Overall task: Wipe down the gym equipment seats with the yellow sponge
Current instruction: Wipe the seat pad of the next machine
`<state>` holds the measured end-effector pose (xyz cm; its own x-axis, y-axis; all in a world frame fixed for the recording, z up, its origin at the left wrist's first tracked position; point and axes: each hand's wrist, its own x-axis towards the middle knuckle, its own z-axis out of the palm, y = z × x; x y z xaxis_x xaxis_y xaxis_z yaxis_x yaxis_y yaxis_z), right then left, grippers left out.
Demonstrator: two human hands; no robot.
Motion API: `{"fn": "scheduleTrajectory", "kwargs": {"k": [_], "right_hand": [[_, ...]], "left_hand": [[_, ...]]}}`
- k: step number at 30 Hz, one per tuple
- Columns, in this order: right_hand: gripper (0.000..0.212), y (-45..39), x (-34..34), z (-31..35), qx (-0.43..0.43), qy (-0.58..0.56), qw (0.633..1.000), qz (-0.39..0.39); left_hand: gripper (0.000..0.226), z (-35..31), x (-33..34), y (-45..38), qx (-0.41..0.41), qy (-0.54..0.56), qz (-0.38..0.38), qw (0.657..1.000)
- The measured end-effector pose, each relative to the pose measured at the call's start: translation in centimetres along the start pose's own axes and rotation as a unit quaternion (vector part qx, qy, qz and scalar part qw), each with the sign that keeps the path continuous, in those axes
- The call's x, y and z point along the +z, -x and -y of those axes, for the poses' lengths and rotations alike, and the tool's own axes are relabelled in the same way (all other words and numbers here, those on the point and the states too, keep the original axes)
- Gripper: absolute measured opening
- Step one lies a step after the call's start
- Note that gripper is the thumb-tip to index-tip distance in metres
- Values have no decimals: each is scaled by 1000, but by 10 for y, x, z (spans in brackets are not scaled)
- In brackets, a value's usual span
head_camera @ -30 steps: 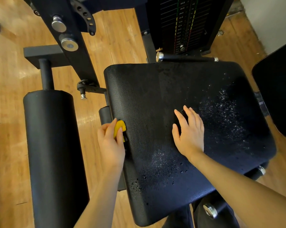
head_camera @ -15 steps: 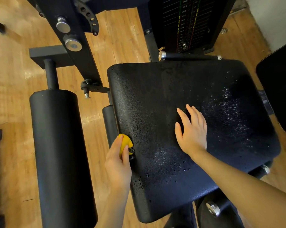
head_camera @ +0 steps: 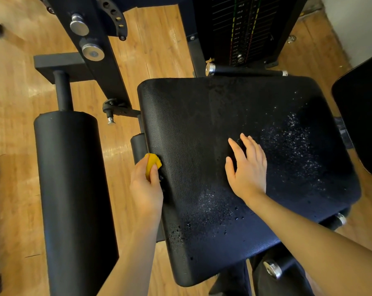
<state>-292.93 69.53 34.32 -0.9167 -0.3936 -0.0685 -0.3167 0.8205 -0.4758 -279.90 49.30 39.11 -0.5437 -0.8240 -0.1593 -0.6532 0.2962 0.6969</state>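
A broad black padded seat (head_camera: 202, 129) of a gym machine fills the middle of the head view. Wet droplets glisten on its right half and near its front left. My left hand (head_camera: 145, 189) grips a folded yellow sponge (head_camera: 152, 164) and holds it against the seat's left side edge. My right hand (head_camera: 246, 167) lies flat on the top of the seat with straight, spread fingers, just left of the wet patch.
A long black roller pad (head_camera: 71, 189) stands left of the seat on the wooden floor (head_camera: 14, 103). The machine's black frame arm (head_camera: 95, 45) with metal knobs rises at the back left. A weight stack (head_camera: 242, 28) stands behind, and another black pad (head_camera: 362, 116) at the right edge.
My left hand slid the sponge toward me along the seat's left edge, then back a little farther away. My right hand stayed flat on the seat.
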Motion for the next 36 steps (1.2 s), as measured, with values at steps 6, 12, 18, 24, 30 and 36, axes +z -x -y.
{"fn": "scheduleTrajectory", "kwargs": {"k": [6, 12, 18, 24, 30, 36], "right_hand": [[49, 0, 0, 1, -2, -6, 1000, -3], [48, 0, 0, 2, -2, -3, 1000, -10], [48, 0, 0, 1, -1, -5, 1000, -10], [45, 0, 0, 2, -2, -8, 1000, -12], [45, 1, -2, 3, -5, -18, 1000, -6], [48, 4, -16, -8, -37, -92, 994, 37]], "left_hand": [[36, 14, -9, 53, 6, -6, -1, 1000], [47, 0, 3, 71, 8, -39, -21, 999], [40, -7, 14, 66, 9, -79, -37, 996], [47, -9, 12, 68, -2, -84, -34, 996], [41, -8, 11, 69, 1, -105, -27, 994], [36, -5, 13, 90, 10, -106, -63, 992]]}}
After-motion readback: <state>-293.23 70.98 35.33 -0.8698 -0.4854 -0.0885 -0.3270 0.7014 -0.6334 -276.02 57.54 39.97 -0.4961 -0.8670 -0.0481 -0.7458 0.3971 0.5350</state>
